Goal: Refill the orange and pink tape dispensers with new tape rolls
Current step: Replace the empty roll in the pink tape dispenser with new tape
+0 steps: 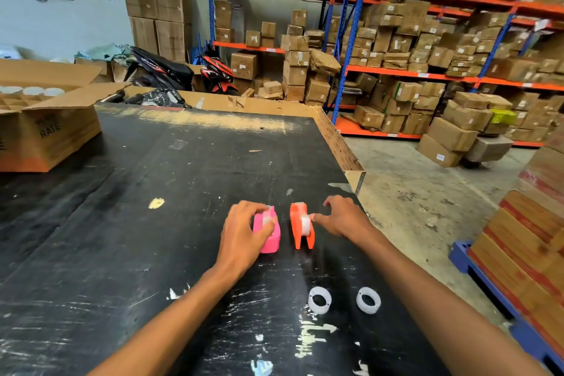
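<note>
Hands are resting on two dispensers: left hand (244, 230) is cupping the pink dispenser (268, 233), right hand (343, 218), fingers loosely spread, is touching the orange dispenser (302, 227) on the black table (122, 223)

Glossy plastic pink dispenser (268, 230) and orange dispenser (300, 226) stand on a scuffed, matt black tabletop (128, 223).

Looking like a warehouse or packing stockroom. Towering along the back wall, blue-and-orange steel pallet racks (427, 73) crammed with labelled brown cardboard cartons (396, 40). More taped cartons spilling in a loose heap (457, 131) over the bare concrete floor (427, 192). Standing in front, a scuffed black-topped packing bench (152, 223) carrying an open cardboard box (45, 137). Parked by the wall, a red-and-black scooter (213, 70).
</note>
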Available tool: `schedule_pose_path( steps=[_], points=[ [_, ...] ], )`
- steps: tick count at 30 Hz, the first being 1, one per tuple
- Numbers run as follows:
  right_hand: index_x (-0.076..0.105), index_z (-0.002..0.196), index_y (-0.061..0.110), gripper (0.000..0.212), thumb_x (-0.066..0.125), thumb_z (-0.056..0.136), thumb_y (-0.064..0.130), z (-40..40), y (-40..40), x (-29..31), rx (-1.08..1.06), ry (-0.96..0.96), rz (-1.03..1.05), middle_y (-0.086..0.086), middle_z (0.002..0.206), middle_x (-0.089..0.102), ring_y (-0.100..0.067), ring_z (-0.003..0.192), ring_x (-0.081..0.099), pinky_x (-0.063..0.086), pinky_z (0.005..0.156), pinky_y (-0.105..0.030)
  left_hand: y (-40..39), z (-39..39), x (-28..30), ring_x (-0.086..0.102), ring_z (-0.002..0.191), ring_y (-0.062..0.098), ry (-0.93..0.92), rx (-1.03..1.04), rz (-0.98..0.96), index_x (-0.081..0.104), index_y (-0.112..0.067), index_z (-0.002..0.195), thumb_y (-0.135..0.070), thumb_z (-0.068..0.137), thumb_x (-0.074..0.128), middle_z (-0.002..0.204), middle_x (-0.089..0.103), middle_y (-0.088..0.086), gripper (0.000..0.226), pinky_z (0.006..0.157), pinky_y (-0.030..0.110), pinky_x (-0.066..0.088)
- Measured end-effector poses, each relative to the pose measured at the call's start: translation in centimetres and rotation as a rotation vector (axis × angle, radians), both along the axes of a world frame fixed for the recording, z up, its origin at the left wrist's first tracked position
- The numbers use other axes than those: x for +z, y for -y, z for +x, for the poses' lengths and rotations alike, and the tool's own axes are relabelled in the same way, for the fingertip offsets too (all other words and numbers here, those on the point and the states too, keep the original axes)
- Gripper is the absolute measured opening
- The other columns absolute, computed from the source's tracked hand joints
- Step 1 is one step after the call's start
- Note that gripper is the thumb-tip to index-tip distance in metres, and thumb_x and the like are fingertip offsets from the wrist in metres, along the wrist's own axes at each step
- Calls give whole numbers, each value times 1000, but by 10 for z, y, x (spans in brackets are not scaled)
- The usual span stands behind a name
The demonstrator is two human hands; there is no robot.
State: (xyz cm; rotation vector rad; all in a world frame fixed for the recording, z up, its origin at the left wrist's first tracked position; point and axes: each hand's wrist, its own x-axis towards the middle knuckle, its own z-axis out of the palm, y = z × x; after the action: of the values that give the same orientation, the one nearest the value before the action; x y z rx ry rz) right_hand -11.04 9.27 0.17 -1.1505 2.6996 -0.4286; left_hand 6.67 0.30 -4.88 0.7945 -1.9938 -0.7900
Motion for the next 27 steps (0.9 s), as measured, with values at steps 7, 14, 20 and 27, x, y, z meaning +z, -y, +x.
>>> schedule_pose_path(
  steps=[7, 14, 20, 27],
  points=[
    [59, 126, 14, 55, 73, 79, 39, -9, -74, 10, 134, 42, 279, -9, 128, 62, -26, 115, 58, 47, 92, -32, -54, -18, 11, 63, 97, 16, 388, -529, 68, 68, -13, 112, -40, 77, 72, 103, 69, 2, 44, 88, 30, 51],
    [56, 128, 19, 65, 80, 71, 36, 5, -114, -18, 185, 80, 420, -9, 127, 59, -28, 110, 59, 48, 87, -34, -72, -20, -7, 50, 114, 23, 820, -599, -315, 60, -24, 123, -58, 78, 59, 115, 58, 4, 56, 90, 43, 48],
    [61, 116, 18, 48, 79, 74, 29, 25, -89, -22, 274, 52, 281, -6, 111, 58, -22, 91, 55, 43, 75, -30, -55, 9, -11, 57, 95, 24, 731, -560, -296, 66, -24, 99, -46, 82, 57, 99, 61, 3, 30, 78, 39, 49],
    [64, 99, 14, 28, 77, 75, 22, 83, -3, -9, 563, 34, 170, -5, 91, 58, -20, 85, 54, 44, 75, -31, 18, 77, -6, 58, 109, 23, 784, -276, -221, 61, -23, 115, -41, 83, 54, 116, 63, 1, 38, 86, 38, 50]
  ],
)
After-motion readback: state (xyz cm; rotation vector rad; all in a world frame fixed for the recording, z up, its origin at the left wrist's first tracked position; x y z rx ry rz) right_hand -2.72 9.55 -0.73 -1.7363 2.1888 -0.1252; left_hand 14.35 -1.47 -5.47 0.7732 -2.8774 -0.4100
